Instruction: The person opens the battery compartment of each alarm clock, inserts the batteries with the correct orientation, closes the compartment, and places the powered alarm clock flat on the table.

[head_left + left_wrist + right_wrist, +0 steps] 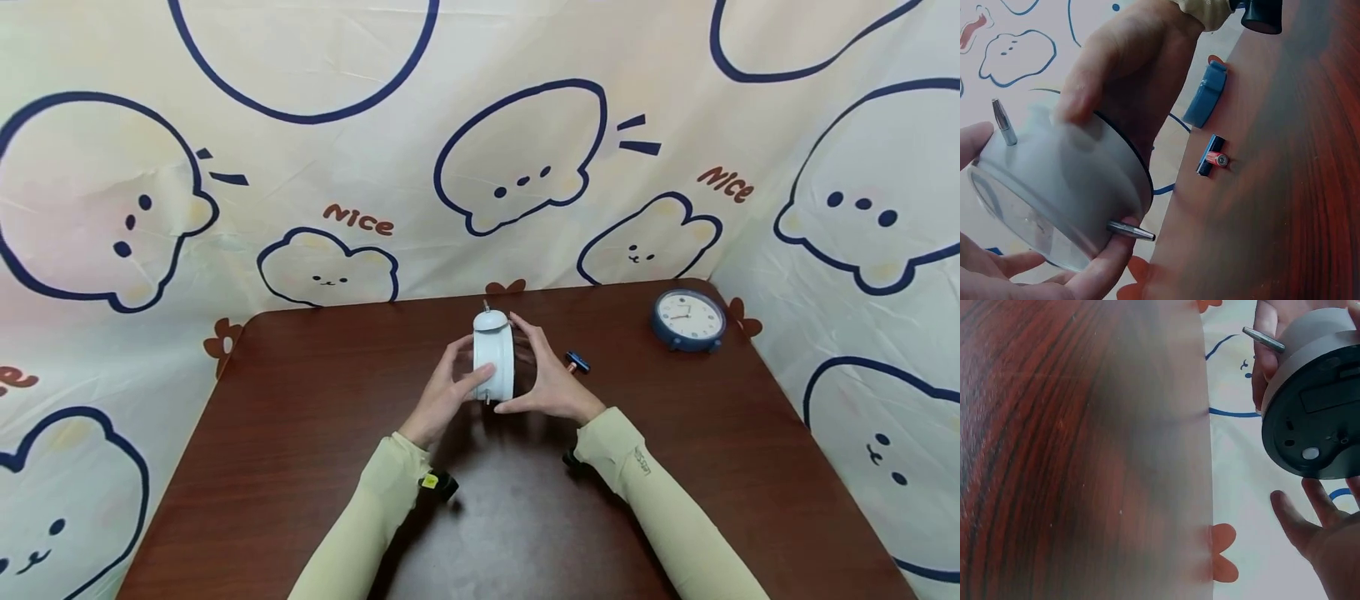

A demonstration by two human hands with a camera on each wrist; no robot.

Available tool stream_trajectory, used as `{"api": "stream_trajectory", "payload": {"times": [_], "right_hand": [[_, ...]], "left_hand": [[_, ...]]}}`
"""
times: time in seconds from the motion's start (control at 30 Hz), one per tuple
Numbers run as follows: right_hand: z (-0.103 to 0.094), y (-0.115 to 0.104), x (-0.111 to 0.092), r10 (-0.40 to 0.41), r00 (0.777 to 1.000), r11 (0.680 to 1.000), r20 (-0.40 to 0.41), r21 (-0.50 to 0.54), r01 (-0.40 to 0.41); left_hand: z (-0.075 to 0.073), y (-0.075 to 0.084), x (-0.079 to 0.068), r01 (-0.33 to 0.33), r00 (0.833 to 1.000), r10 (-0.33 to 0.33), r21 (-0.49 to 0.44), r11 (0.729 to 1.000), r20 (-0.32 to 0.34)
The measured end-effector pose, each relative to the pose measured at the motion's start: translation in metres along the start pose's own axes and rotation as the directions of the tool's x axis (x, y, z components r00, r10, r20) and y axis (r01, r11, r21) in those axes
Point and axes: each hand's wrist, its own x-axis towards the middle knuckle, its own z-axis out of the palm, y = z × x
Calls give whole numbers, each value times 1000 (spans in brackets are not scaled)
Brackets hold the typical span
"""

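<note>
A white alarm clock (pixel 492 358) with a bell-like cap and short metal feet is held up over the table in my left hand (pixel 446 392). The left thumb lies along its side, with other fingers partly hidden behind it. My right hand (pixel 551 379) spreads around the clock's other side, thumb low and fingers high. In the left wrist view, a blurred right fingertip (pixel 1079 103) is at the clock's casing; firm contact is unclear. The clock's black back (pixel 1316 419), with a rectangular panel outline and a pale round button, faces the right wrist camera.
Two batteries (pixel 1211 156), one dark blue and one red-orange, lie on the brown table (pixel 315 467) behind my right hand. A blue round clock (pixel 688 319) stands near the back right corner. Cartoon-printed cloth (pixel 420 50) surrounds the table's back and sides.
</note>
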Motion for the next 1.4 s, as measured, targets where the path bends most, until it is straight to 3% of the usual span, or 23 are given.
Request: {"api": "stream_trajectory", "payload": {"times": [0.2,0.4,0.6,0.87,1.03,1.23,1.4], "right_hand": [[-2,7,-8,31,998,998,47,48,-33],[0,7,-7,-9,1000,999,3,39,8],[0,9,-6,-70,997,997,-25,31,71],[-5,8,-4,-89,994,995,-58,-50,86],[-4,5,-4,-110,991,988,-72,-115,101],[-1,0,-1,-125,989,982,-74,-151,113],[0,-2,-1,-110,992,980,-55,-172,99]], "left_hand": [[5,-4,-1,17,998,-11,-83,996,68],[0,-4,-2,12,994,2,-130,991,111],[-3,-5,-1,38,988,-20,-113,993,150],[-5,-2,-2,25,985,-5,-112,993,172],[-6,6,-7,8,992,2,-77,997,128],[-1,11,-7,-47,998,45,77,996,33],[0,10,-8,-26,1000,27,107,994,-1]]}}
